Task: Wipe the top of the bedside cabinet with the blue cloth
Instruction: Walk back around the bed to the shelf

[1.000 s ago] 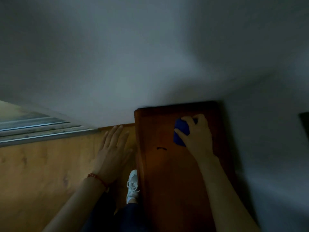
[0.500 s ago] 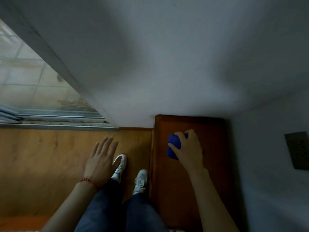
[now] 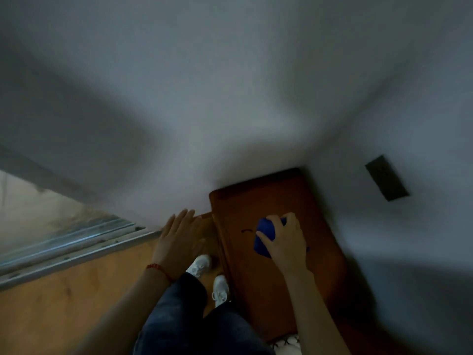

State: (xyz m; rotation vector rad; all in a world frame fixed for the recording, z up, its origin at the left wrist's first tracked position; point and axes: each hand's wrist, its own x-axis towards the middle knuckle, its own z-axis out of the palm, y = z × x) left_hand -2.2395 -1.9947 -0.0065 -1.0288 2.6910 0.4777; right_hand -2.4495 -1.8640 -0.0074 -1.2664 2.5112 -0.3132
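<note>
The right hand (image 3: pixel 284 242) grips a bunched, deep-blue cloth (image 3: pixel 265 233) on the reddish-brown cabinet top (image 3: pixel 256 278). The left hand (image 3: pixel 178 242) hovers flat, fingers straight.

Most of the blue cloth (image 3: pixel 265 234) is covered by the right hand (image 3: pixel 284 243). Beyond the hand, the whole scene is blurred; a small dark mark (image 3: pixel 246 230) beside it cannot be identified.

Bare forearms, a red bead bracelet (image 3: pixel 159 269) on the left wrist, dark jeans (image 3: pixel 179 313), white sneakers (image 3: pixel 220 290).
</note>
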